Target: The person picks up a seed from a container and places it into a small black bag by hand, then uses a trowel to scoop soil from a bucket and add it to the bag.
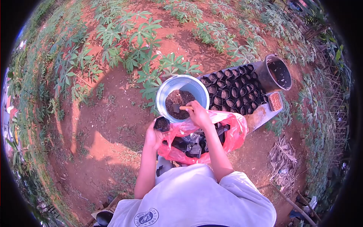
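My left hand (153, 135) is closed around a black plastic seedling bag (162, 124) with dark soil showing at its top. It is beside the lower left rim of a light blue bucket (160, 94). My right hand (198, 114) grips the wooden handle of a small trowel (177, 108), whose dark blade is over the soil (180, 97) in the bucket. Below both hands a red and white plastic bag (237, 126) gapes wide, with black plastic seedling bags (193, 145) inside it. My right forearm passes over that bag and hides part of it.
Rows of soil-filled black seedling bags (232, 90) stand on a board (261, 118) at right. A dark bucket (278, 72) and a small tray of reddish-brown grains (275, 101) sit at its far end. Leafy plants (143, 32) grow in the red ground beyond.
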A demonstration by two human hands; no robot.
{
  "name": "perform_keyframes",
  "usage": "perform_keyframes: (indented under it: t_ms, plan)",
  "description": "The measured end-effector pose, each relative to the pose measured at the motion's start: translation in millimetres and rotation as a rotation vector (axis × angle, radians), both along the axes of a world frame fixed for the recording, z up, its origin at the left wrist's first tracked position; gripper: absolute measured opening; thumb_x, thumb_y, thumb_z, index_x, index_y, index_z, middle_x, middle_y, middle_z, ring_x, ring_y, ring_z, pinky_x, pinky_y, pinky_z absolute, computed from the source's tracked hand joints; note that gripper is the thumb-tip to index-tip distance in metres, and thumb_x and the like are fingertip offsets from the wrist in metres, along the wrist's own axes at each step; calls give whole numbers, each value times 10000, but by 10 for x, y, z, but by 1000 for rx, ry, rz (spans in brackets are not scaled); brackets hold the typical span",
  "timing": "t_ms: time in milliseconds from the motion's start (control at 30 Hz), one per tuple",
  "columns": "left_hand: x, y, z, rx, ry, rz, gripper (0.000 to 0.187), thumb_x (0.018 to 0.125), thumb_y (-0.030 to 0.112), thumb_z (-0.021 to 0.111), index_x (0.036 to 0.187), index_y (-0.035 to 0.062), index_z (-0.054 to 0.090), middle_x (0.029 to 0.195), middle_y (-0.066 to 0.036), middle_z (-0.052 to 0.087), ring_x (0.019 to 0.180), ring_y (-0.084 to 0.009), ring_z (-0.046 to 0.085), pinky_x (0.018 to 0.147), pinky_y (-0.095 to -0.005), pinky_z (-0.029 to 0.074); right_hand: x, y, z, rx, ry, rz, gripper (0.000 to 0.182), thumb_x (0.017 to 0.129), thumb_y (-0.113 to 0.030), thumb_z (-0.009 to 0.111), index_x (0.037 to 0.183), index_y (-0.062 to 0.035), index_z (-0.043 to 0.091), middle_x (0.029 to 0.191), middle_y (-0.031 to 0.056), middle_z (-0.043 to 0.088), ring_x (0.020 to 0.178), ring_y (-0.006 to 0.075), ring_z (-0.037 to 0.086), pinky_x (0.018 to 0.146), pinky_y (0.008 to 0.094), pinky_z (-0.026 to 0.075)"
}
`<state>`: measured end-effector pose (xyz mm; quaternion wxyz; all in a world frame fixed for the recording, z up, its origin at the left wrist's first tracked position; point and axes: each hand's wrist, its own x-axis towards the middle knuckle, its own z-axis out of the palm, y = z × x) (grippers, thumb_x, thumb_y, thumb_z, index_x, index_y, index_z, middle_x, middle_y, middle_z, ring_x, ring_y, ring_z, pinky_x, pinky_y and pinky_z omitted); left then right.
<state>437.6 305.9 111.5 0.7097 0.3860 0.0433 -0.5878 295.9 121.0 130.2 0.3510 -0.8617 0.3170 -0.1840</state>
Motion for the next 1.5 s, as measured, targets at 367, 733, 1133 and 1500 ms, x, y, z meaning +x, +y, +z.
perform_keyframes:
  t_ms: [367, 733, 1133, 1500]
  plan:
    - [123, 123, 78, 0, -15, -16, 422, 979, 357, 290, 1117, 39, 530, 952, -123, 661, 823, -245, 666, 678, -354, 547, -42, 93, -72, 128, -45, -61, 139, 835, -63, 590, 946, 13, 555, 897, 168, 570, 817, 326, 592, 724, 374, 464]
    - [260, 205, 61, 35, -47, -51, 436, 978, 373, 299, 1087, 19, 528, 934, -146, 657, 810, -260, 667, 688, -361, 553, -82, 165, -108, 269, -72, -167, 118, 849, -64, 580, 934, 14, 561, 880, 150, 576, 784, 267, 591, 710, 347, 454]
    - [381, 237, 106, 30, -87, -87, 446, 978, 384, 309, 1091, 16, 534, 907, -130, 657, 792, -255, 661, 657, -344, 535, -115, 170, -277, 372, -174, -218, 113, 894, -97, 567, 960, -6, 571, 738, 33, 557, 666, 100, 525, 605, 258, 438]
    - [211, 206, 98, 22, -44, 21, 456, 976, 402, 304, 1110, 27, 526, 936, -126, 654, 790, -257, 659, 660, -338, 531, -261, 10, -261, 706, -407, -243, 142, 922, -135, 549, 1015, -35, 590, 734, 0, 567, 654, 73, 542, 616, 228, 442]
